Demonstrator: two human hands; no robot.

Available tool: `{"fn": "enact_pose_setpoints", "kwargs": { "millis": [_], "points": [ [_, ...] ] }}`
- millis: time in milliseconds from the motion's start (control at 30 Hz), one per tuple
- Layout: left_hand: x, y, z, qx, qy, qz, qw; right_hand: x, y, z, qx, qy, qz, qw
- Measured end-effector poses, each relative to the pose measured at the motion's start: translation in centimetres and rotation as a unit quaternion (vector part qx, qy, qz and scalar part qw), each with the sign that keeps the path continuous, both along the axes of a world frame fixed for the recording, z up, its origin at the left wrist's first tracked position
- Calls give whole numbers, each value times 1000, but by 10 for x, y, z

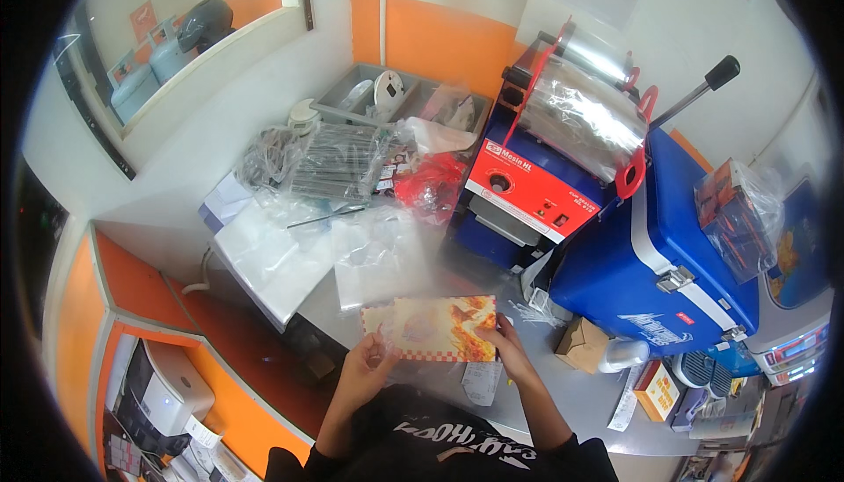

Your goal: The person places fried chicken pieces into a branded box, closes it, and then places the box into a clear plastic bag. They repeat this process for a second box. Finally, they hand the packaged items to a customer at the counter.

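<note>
In front of my body I hold a flat, printed food paper [428,331], cream with a red checkered edge and a picture of food on its right part. Whether it is a single sheet, a bag or a folded box I cannot tell. My left hand [373,361] pinches its lower left corner. At the right end, my right hand [507,347] grips it with the thumb on top and the fingers hidden beneath. Just beyond it on the table lie clear plastic bags [382,253]. A white paper slip [482,383] shows under its lower edge.
A red and blue cup sealing machine [536,188] stands at the back, its lever raised. Beside it is a blue cooler box [655,280]. Packed dark straws [338,161] and a grey divided tray [330,100] are further back. A small brown box [582,346] sits at right.
</note>
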State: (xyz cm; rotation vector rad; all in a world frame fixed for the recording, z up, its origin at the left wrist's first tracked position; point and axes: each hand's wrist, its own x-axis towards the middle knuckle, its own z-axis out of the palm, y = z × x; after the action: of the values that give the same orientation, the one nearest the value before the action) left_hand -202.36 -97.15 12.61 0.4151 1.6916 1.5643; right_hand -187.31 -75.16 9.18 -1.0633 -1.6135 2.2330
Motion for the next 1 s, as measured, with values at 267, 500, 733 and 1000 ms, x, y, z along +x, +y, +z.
{"fn": "enact_pose_setpoints", "kwargs": {
  "millis": [267,500,733,1000],
  "points": [
    [-1,12,32,33,51,-120,991,-50,-5,-22,233,-112,165,952],
    [20,14,28,108,21,-90,990,-11,-21,-34,480,-107,33,870],
    [18,12,40,97,4,-9,995,44,-20,-123,535,-357,-149,751],
    [16,11,46,143,75,-8,987,51,5,-82,305,-74,-229,922]
  ]
}}
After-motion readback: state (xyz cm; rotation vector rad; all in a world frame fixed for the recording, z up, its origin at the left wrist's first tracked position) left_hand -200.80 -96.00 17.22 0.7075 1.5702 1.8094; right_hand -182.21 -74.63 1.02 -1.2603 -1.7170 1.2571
